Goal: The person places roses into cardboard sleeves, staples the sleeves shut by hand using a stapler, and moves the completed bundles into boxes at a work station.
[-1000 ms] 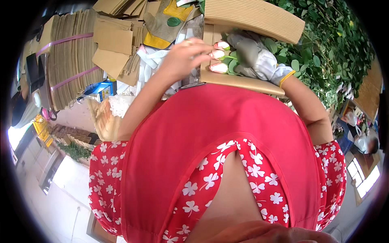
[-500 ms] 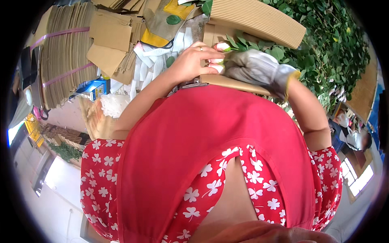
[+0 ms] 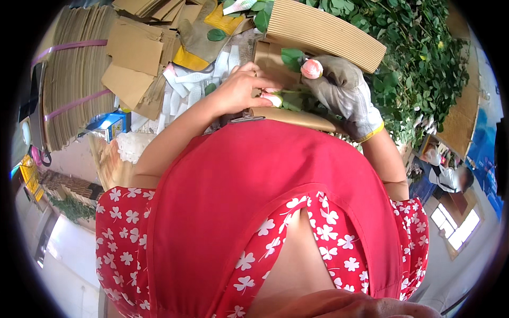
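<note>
My bare left hand [image 3: 241, 90], a ring on one finger, curls its fingers round pale pink and white roses [image 3: 273, 99] that lie on brown cardboard [image 3: 269, 59]. The fingers partly cover their heads. To the right, my right hand [image 3: 342, 82] wears a grey work glove with a yellow cuff. Its fingers are closed on a single pink rose [image 3: 312, 69], whose bloom sits by the gloved fingertips; the glove hides most of the stem. Just beyond both hands lies a ribbed corrugated cardboard piece [image 3: 326, 34].
Leafy green stems [image 3: 419, 58] pile up on the right. A spare grey and yellow glove [image 3: 204, 37] lies at the back left, near white mesh sleeves [image 3: 185, 85]. Strapped cardboard sheets [image 3: 79, 74] stand at far left. Another person [image 3: 453, 177] is at far right.
The right hand has drawn slightly away from the left, and a pink rose now shows at its fingers. My left hand stays by the rose heads. The whole view has shifted a little.
</note>
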Demonstrator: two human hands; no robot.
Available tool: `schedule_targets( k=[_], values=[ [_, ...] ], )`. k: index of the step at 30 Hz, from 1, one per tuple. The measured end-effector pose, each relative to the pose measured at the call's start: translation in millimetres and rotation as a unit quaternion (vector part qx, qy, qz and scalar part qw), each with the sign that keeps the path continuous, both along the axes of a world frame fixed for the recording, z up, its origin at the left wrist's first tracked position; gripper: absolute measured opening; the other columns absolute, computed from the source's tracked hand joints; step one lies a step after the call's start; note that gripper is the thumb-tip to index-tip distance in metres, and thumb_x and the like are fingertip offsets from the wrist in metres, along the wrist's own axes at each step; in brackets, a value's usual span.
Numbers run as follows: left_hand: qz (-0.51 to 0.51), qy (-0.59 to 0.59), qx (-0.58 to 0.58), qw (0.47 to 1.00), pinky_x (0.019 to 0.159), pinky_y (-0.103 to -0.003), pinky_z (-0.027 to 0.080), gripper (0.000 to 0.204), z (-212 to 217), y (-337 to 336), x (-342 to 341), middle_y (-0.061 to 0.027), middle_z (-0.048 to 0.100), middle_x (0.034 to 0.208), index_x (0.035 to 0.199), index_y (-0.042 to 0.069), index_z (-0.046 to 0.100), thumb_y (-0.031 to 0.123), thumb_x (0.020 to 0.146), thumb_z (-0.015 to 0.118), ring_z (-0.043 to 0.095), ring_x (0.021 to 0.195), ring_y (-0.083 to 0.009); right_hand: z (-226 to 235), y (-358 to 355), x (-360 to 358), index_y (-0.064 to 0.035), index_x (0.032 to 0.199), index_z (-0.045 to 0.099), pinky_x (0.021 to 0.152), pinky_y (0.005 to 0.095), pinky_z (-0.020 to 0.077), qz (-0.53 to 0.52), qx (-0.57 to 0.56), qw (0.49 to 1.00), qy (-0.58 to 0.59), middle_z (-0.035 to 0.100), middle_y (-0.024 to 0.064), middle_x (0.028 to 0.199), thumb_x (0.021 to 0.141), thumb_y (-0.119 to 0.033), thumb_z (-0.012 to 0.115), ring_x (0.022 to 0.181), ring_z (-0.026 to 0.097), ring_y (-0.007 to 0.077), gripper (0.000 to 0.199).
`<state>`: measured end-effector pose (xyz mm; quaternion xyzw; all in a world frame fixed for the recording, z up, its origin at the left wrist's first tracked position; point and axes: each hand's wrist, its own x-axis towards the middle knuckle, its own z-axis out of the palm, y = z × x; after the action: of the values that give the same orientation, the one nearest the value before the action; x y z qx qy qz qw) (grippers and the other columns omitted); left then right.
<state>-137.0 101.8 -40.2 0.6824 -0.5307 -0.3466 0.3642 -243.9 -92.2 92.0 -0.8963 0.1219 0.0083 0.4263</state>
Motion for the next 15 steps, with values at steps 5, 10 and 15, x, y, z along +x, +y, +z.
schedule_targets(
  k=[5, 10, 15],
  values=[
    [-0.004, 0.0, -0.005, 1.0, 0.098, -0.036, 0.037, 0.044, -0.8, -0.6, 0.3, -0.0002, 0.064, 0.113, 0.114, 0.016, 0.066, 0.032, 0.073, 0.073, 0.045, 0.107, -0.0232, 4.1, -1.9, -9.6, -0.0041, 0.097, 0.066, 0.065, 0.0308, 0.0501, -0.013, -0.022, 0.999, -0.027, 0.066, 0.0112, 0.081, 0.082, -0.017, 0.067, 0.071, 0.064, 0.0227, 0.02],
    [-0.018, -0.006, 0.009, 1.0, 0.099, -0.036, 0.036, 0.045, 6.5, -2.7, 3.5, -0.0007, 0.062, 0.116, 0.115, 0.015, 0.065, 0.029, 0.073, 0.073, 0.046, 0.108, -0.0233, 25.1, 5.2, -18.1, -0.0067, 0.098, 0.066, 0.062, 0.0314, 0.0497, -0.009, -0.121, 0.992, -0.032, 0.066, 0.0098, 0.078, 0.08, -0.018, 0.068, 0.068, 0.063, 0.0223, 0.021],
    [-0.036, -0.046, -0.002, 0.998, 0.098, -0.038, 0.033, 0.044, 8.6, -5.9, 5.6, 0.0013, 0.062, 0.115, 0.115, 0.019, 0.065, 0.03, 0.073, 0.073, 0.047, 0.108, -0.0231, 107.3, -23.0, -87.8, -0.0069, 0.1, 0.066, 0.061, 0.0286, 0.0494, -0.154, -0.253, 0.954, -0.049, 0.066, 0.008, 0.079, 0.081, -0.016, 0.066, 0.067, 0.062, 0.0205, 0.022]
  ],
)
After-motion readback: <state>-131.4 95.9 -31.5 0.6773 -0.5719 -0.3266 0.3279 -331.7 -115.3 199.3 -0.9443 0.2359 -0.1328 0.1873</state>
